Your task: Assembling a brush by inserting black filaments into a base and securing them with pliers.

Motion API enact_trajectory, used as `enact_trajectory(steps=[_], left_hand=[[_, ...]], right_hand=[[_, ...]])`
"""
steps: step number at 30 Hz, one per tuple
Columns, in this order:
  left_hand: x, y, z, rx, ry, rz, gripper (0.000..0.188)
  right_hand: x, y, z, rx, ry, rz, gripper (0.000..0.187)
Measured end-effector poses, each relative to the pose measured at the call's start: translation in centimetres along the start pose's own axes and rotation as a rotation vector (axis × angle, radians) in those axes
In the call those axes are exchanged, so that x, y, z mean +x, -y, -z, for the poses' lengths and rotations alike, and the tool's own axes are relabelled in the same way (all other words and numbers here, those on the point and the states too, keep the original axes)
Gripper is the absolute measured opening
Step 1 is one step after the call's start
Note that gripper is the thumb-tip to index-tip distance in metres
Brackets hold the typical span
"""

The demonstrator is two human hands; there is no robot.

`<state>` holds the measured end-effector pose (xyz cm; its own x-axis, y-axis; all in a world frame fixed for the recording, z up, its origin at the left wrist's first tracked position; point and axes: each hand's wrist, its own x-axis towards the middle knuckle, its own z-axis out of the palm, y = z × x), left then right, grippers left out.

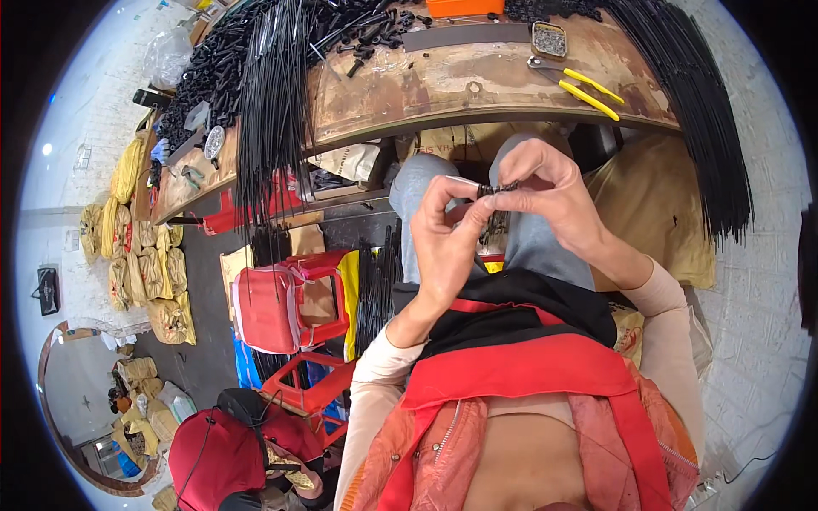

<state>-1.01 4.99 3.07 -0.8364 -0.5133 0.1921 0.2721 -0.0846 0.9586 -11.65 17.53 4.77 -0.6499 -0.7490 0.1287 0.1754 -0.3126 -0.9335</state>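
Note:
My left hand (447, 234) and my right hand (545, 192) meet in front of my chest, above my lap in grey trousers. Together they pinch a small black part (496, 189) between fingertips; a thin dark piece hangs below it. Both hands have fingers closed on that part. Just beyond the hands runs the worn wooden workbench (443, 85), with long bundles of thin black rods (273, 111) draped over its left edge.
Yellow-handled pliers (584, 89) and a small tin of parts (550, 38) lie on the bench, with heaps of black pieces (213, 68) at left. More black rods (707, 119) hang at right. Red plastic stools (285, 307), filled yellow sacks (162, 281) and a person in a red cap (209, 456) are at left.

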Motion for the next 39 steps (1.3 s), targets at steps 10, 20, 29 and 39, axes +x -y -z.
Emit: enact_trajectory(steps=[10, 20, 29, 39], left_hand=[[2.3, -0.8, 2.6, -0.383, 0.348, 0.261, 0.014], [3.3, -0.8, 2.5, -0.544, 0.421, 0.234, 0.012], [3.3, -0.6, 4.4, -0.271, 0.468, 0.304, 0.011], [6.5, 2.0, 10.2, -0.339, -0.032, 0.263, 0.015]], right_hand=[[0.6, 0.3, 0.6, 0.073, 0.179, -0.079, 0.027], [2.6, -0.1, 1.2, 0.403, 0.35, -0.194, 0.021], [3.2, 1.4, 0.6, -0.057, 0.278, -0.018, 0.017], [20.5, 0.3, -0.5, -0.815, 0.478, -0.004, 0.014]])
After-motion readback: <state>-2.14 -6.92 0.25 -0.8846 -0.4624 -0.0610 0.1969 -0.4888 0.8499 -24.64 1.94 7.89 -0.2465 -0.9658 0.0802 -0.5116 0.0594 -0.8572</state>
